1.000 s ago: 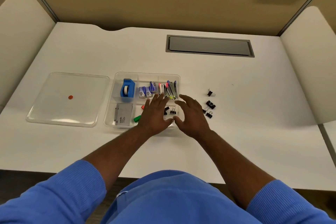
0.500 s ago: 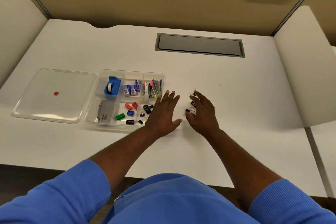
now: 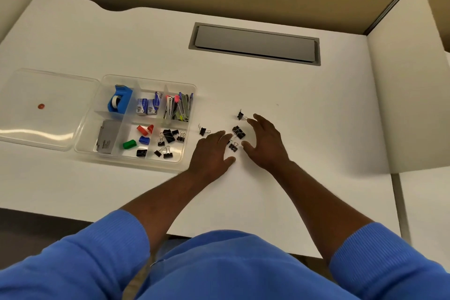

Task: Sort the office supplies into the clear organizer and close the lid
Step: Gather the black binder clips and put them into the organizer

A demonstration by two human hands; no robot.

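Four loose binder clips remain on the desk (image 3: 292, 95), with the rest of the scene read here from left to right. The clear lid (image 3: 48, 109) lies flat and detached at far left, touching the organizer (image 3: 155, 164), so closing is not yet done. The organizer holds a tape dispenser (image 3: 119, 105), staple boxes (image 3: 147, 106), a pack of metal tools (image 3: 179, 109), a grey box (image 3: 107, 140), coloured clips (image 3: 140, 139) and, in its near right compartment, sorted binder clips (image 3: 168, 141). Just beside its right wall lies one stray clip (image 3: 202, 130). The left hand (image 3: 211, 153) rests palm down with fingers spread, gripping nothing; the right hand (image 3: 265, 143) is likewise spread and empty. Between them lie a large clip (image 3: 238, 132) and a small clip (image 3: 233, 146); a fourth clip (image 3: 241, 115) sits near the right fingertips. Likely risks: a sweeping gather could scatter the small clips or push one under a palm; the stray clip beside the wall may be overlooked; clips dropped carelessly could land in the wrong compartment; tall contents may stop the lid seating.
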